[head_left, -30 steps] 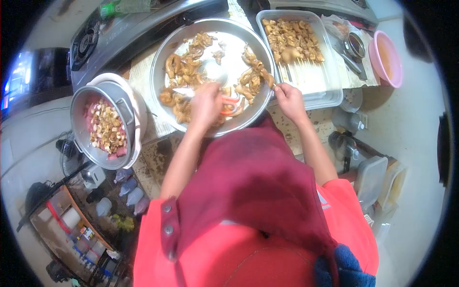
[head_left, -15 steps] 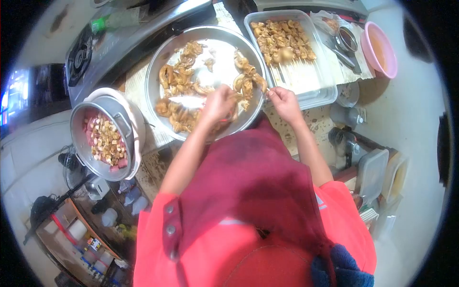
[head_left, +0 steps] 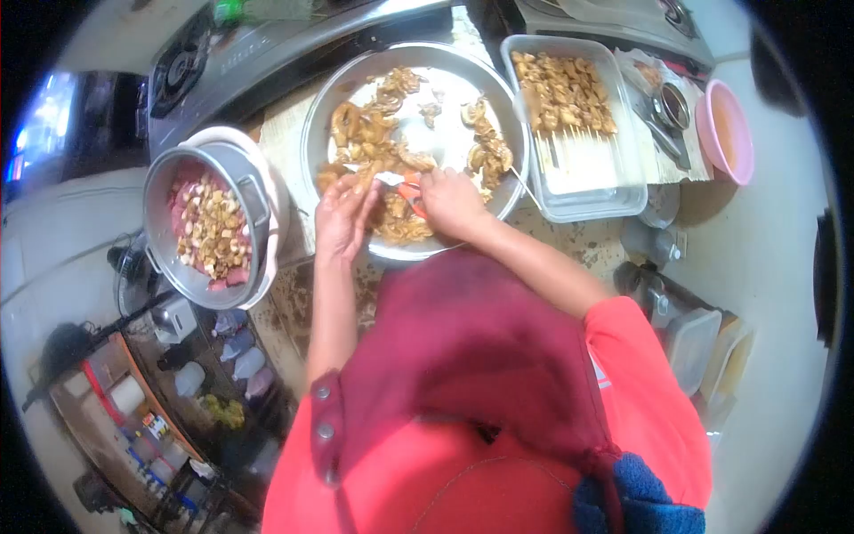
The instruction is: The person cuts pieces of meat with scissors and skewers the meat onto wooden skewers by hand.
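Note:
A wide metal basin [head_left: 311, 133] holds brown, marinated-looking strips of meat [head_left: 365, 129] in separate heaps. At the basin's near left, my left hand [head_left: 345, 214] is closed with its fingertips on a strip of the meat. My right hand [head_left: 452, 203] is closed around red-handled scissors [head_left: 411, 194], whose pale blades point left toward that strip. To the right of this hand, a thin skewer [head_left: 527, 189] leans over the basin's rim, its inner end among meat pieces.
Right of the basin stands a clear plastic tub [head_left: 583, 206] with rows of meat skewers [head_left: 565, 93]. Farther right are a dark cup [head_left: 670, 107] and a pink bowl [head_left: 738, 133]. A metal pot [head_left: 165, 258] of chopped pieces sits left. A stove [head_left: 258, 67] is behind.
My right hand has left the skewer at the basin's right rim and moved left, taking hold of the scissors. My left hand has shifted left with a meat strip. The view has turned slightly.

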